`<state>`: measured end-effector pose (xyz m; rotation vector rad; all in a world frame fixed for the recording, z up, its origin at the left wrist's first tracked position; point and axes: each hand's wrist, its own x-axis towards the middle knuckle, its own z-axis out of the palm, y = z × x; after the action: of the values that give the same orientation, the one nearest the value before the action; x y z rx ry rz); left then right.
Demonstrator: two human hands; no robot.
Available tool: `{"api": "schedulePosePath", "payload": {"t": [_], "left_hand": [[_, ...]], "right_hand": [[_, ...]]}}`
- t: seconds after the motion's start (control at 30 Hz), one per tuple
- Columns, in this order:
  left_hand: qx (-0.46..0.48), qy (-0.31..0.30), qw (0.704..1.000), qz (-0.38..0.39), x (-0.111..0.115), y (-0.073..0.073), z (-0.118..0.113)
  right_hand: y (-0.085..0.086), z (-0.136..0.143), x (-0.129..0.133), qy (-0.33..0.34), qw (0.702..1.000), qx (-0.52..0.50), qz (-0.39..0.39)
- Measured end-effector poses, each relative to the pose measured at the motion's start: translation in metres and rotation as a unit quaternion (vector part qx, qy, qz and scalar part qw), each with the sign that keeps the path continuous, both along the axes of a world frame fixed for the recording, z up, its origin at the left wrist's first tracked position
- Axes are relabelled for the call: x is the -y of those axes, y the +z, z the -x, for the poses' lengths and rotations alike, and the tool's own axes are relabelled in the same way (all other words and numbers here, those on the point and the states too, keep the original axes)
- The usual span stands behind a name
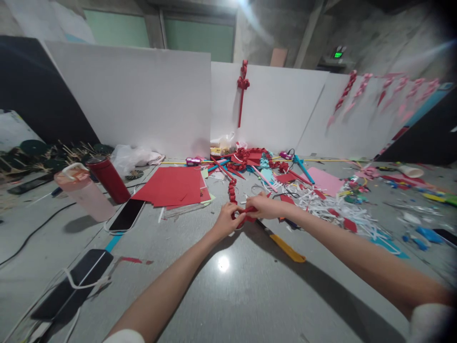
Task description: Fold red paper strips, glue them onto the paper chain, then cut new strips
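A red folded paper chain [232,190] runs back over the table from my hands. My left hand [228,220] is closed, its thumb and fingers pinching the near end of the chain. From the right, my right hand [266,206] pinches a red paper piece [250,212] at that same end, so both hands nearly meet. The exact fold between the fingers is hidden. Just below my right hand lies a yellow-handled cutter [287,247], its dark end toward my fingers.
Red paper sheets [173,186] lie left of my hands. Farther left are a red flask [109,178], a pink bottle [84,193], a phone [127,215] and a black power bank [73,283] with cables. White paper scraps [332,209] spread on the right. White boards [143,100] stand behind.
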<state>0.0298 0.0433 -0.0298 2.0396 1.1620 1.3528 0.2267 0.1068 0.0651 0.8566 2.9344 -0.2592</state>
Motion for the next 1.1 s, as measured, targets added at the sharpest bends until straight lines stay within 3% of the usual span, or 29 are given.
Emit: {"api": "schedulePosePath", "payload": {"t": [0.17, 0.27, 0.33, 0.4, 0.47, 0.5, 0.57, 0.67, 0.87, 1.0, 1.1], "left_hand": [[0.04, 0.038, 0.997, 0.049, -0.005, -0.009, -0.001], [0.087, 0.048, 0.994, 0.044, -0.008, -0.013, -0.001], [0.127, 0.063, 0.989, 0.045, -0.01, -0.013, 0.0], [0.163, 0.082, 0.982, 0.052, -0.012, -0.011, 0.002], [0.181, 0.092, 0.977, 0.061, -0.013, -0.008, 0.003], [0.187, 0.091, 0.976, 0.063, -0.014, -0.007, 0.003], [0.195, 0.082, 0.975, 0.067, -0.013, -0.005, 0.003], [0.2, 0.061, 0.975, 0.072, -0.012, -0.004, 0.001], [0.155, -0.034, 0.979, 0.129, -0.011, 0.007, 0.014], [0.068, -0.108, 0.983, 0.134, -0.005, 0.022, 0.026], [0.064, -0.139, 0.976, 0.155, 0.0, 0.028, 0.029]], "right_hand": [[0.007, 0.005, 0.008, 0.006, 0.998, -0.019, -0.052], [0.015, 0.003, 0.018, -0.02, 0.982, -0.121, -0.146], [0.015, 0.001, 0.024, -0.09, 0.937, -0.254, -0.221], [0.007, 0.0, 0.029, -0.189, 0.855, -0.411, -0.252], [-0.009, 0.0, 0.033, -0.273, 0.773, -0.533, -0.209], [-0.018, 0.0, 0.034, -0.29, 0.766, -0.554, -0.148], [-0.035, 0.001, 0.036, -0.261, 0.809, -0.527, 0.003], [-0.052, 0.006, 0.039, -0.21, 0.843, -0.485, 0.101], [-0.063, 0.012, 0.053, -0.259, 0.809, -0.519, 0.099], [-0.067, 0.01, 0.065, -0.265, 0.807, -0.519, 0.091], [-0.067, 0.007, 0.071, -0.272, 0.809, -0.519, 0.056]]}}
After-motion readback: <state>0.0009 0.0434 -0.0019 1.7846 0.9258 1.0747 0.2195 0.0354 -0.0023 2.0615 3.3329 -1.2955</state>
